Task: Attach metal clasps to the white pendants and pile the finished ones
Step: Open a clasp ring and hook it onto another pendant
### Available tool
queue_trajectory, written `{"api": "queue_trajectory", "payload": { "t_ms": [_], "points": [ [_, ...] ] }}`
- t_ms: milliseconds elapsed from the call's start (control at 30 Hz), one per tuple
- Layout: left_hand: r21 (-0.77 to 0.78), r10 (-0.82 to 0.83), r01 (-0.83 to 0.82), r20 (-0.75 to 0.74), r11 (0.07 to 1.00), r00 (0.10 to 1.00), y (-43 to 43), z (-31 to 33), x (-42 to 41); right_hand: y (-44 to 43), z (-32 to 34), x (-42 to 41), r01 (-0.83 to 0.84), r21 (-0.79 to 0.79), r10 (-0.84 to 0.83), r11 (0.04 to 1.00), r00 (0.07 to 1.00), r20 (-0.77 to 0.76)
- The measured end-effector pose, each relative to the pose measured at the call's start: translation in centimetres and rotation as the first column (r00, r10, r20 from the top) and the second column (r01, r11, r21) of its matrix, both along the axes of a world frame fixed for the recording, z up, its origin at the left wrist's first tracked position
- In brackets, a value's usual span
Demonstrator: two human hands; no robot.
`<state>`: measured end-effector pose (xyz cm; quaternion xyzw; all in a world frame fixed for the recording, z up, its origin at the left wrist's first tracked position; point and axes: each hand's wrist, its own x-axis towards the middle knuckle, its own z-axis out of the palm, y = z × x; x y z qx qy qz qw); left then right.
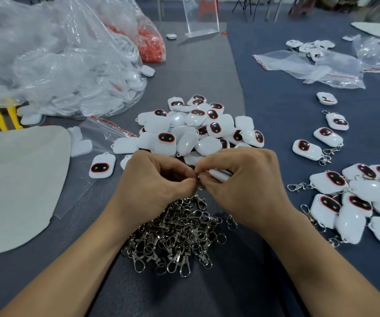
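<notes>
My two hands meet at the table's middle, fingertips together. My right hand (241,179) grips a white pendant (221,174), mostly hidden under its fingers. My left hand (157,179) pinches a small metal clasp (198,177) at the pendant's end; the clasp is barely visible. A heap of loose metal clasps (177,234) lies just below my hands. A heap of white pendants without clasps (198,126) lies just beyond them. Pendants with clasps attached (363,202) are piled at the right.
A large clear bag of white pendants (65,72) and a bag of red parts (150,44) sit at the back left. Yellow-handled pliers (8,115) and a beige sheet (17,179) lie at the left. Empty zip bags (310,65) lie back right; a clear acrylic stand (201,17) stands behind.
</notes>
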<state>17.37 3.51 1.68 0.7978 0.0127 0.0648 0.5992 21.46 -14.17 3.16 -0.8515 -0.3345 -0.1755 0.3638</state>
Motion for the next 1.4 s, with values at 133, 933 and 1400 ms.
{"api": "queue_trajectory", "payload": {
  "t_ms": [133, 933, 1400],
  "points": [
    [0.007, 0.025, -0.025, 0.028, 1.000, 0.999, -0.2, -0.1, 0.0, 0.3, 0.0, -0.3, 0.019, 0.025, -0.018, 1.000, 1.000, -0.015],
    [-0.205, 0.161, -0.157, 0.003, 0.966, 0.987, -1.2, -0.3, 0.3, 0.6, -0.3, -0.3, 0.103, 0.222, -0.033, 0.970, 0.954, -0.299],
    [0.703, -0.086, -0.118, 0.247, 0.701, 0.965, 0.7, 0.1, 0.0, -0.2, -0.8, 2.1, 0.242, 0.406, 0.226, 0.881, 0.539, -0.812]
  ]
}}
